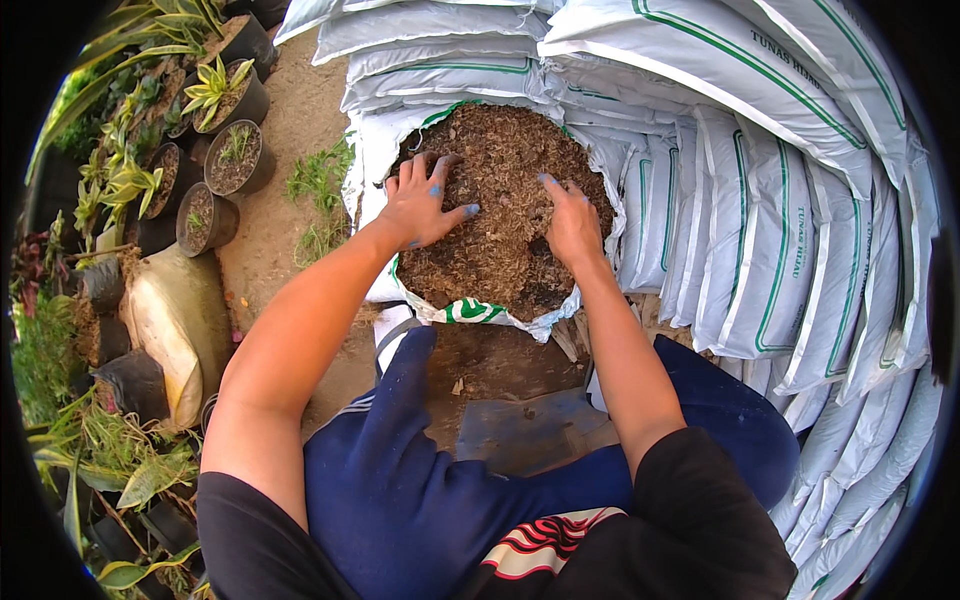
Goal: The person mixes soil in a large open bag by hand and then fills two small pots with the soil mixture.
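An open white sack (357, 180) with green print is full of coarse brown soil mix (500, 240). My left hand (420, 207) rests on the left part of the mix, fingers spread and bent at the tips, with blue smudges on them. My right hand (570, 220) is on the right part of the mix, index finger stretched out and the other fingers partly bent, some tips in or against the mix. Neither hand visibly holds anything.
Stacks of filled white sacks (760, 250) with green stripes stand behind and to the right. Potted plants (240, 157) line the left side, beside a pale bulging sack (182, 330). Green sprigs (320, 200) lie on the dirt ground (270, 290). A dark flat sheet (520, 435) lies between my knees.
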{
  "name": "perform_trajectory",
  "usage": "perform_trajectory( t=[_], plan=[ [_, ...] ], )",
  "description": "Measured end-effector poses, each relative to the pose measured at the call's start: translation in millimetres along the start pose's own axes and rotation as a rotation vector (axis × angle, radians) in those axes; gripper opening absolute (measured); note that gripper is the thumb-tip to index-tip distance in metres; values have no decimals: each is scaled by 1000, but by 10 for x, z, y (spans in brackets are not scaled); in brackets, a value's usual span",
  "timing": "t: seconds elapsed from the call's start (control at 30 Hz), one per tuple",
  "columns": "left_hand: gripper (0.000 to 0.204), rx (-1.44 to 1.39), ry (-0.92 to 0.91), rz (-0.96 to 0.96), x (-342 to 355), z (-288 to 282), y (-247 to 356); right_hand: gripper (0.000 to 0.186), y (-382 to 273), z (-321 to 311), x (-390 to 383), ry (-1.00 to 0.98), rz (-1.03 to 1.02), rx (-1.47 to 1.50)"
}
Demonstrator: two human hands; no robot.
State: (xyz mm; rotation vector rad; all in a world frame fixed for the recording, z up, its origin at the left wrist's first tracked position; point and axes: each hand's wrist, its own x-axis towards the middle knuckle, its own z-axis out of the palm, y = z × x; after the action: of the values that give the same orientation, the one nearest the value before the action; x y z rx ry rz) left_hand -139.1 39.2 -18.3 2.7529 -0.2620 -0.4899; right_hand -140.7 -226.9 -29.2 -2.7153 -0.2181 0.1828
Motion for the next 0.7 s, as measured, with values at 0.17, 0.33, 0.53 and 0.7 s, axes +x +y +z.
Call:
perform_trajectory(
  t=[0.17,0.33,0.53,0.7],
  plan=[
    [91,-6,1,-55,-33,-55,-38,73,-136,-459,169,-17,-112,163],
    [100,-24,-99,-79,39,-91,-127,91,-421,-491,-241,-1,-169,139],
    [106,-76,-203,-179,58,-86,-118,136,-920,325,-730,-147,59,-4],
    [107,-31,-230,-174,26,-108,-95,109,-869,419,-512,-21,104,-96]
  ],
)
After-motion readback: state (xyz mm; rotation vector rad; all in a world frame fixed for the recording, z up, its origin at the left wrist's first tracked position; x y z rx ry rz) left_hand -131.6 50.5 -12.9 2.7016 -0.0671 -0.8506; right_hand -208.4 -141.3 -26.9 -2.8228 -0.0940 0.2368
